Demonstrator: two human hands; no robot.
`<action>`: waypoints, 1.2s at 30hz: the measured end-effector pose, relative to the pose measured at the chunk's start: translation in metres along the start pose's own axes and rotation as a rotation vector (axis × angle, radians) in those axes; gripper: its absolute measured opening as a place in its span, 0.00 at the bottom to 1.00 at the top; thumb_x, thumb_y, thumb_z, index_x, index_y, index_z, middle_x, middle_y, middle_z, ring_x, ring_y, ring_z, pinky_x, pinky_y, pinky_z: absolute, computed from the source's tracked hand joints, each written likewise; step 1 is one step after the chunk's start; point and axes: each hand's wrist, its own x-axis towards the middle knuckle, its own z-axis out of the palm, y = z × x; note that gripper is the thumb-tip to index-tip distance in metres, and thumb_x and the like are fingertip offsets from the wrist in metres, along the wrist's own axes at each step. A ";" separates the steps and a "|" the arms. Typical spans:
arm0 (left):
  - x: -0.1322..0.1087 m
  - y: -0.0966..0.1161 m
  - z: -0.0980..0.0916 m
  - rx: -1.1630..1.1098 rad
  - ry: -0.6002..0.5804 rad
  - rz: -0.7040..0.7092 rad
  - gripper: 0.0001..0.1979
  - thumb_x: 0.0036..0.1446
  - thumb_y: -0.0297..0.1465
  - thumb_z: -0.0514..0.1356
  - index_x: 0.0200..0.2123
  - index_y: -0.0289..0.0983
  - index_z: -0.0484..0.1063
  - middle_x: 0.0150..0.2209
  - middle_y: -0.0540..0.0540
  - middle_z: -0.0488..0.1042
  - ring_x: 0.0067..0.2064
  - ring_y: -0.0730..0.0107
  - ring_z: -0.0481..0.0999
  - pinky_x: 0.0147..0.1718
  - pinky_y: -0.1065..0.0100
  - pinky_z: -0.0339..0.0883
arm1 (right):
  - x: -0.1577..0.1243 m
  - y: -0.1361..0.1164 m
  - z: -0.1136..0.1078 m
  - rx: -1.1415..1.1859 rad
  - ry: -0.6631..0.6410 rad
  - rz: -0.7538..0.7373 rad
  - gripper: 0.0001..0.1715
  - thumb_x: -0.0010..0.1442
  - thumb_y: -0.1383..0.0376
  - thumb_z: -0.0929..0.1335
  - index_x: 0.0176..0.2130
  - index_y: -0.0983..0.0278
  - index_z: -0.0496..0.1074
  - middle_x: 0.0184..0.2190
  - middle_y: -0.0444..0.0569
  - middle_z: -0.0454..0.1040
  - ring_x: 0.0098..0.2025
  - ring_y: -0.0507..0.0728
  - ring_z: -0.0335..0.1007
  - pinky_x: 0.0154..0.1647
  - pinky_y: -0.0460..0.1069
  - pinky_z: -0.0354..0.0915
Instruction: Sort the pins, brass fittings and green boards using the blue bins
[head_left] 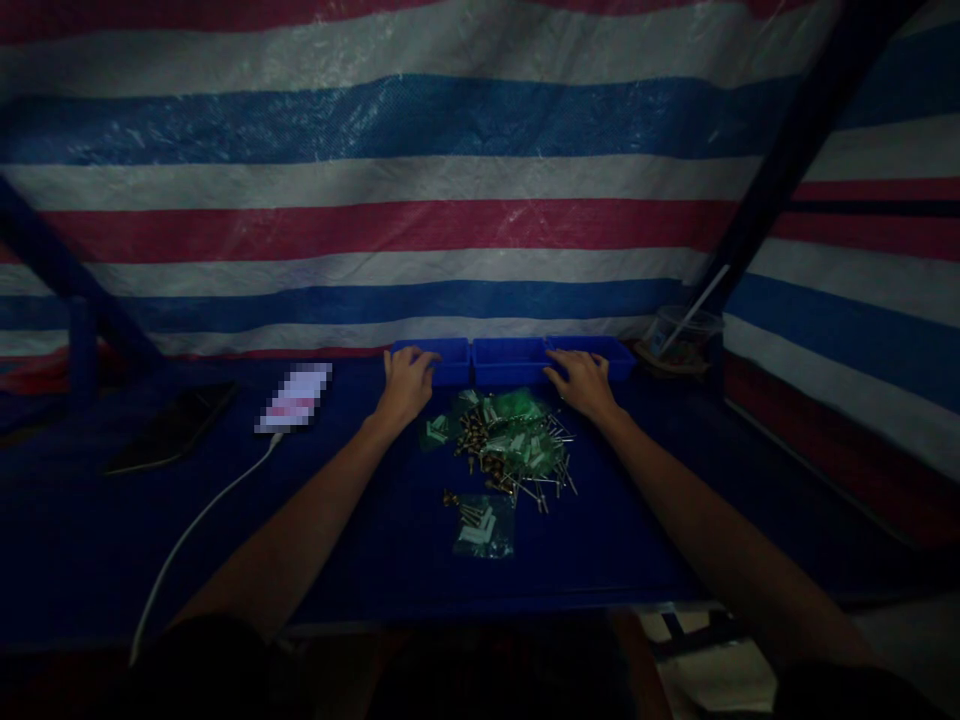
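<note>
My left hand (409, 382) is at the left blue bin (454, 374), its fingers apart and bent over the bin's left end. Over the front of the right blue bin (621, 372) lies my right hand (583, 382), fingers spread and nothing seen in them. Between the hands stands the middle blue bin (510, 376). In front of the bins is a pile of small green plastic bags (525, 440), brass-coloured fittings (474, 440) and thin silvery screws or pins (541, 492). Nearer me lies a clear bag (486, 528) with white plugs and screws inside.
On the left, a lit phone (294, 397) has a white cable (202, 520) running toward me, beside a dark phone or tablet (172, 428). A clear plastic tub (679, 335) with a white stick stands right of the bins. Striped sheeting (450, 225) hangs behind the blue table (615, 545).
</note>
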 end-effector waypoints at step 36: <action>-0.040 0.078 -0.028 -0.370 0.068 0.211 0.12 0.60 0.32 0.56 0.45 0.42 0.75 0.38 0.45 0.66 0.40 0.64 0.66 0.40 0.60 0.66 | -0.025 -0.088 -0.055 0.901 -0.318 0.365 0.27 0.58 0.44 0.61 0.36 0.64 0.72 0.22 0.44 0.70 0.26 0.53 0.66 0.29 0.48 0.59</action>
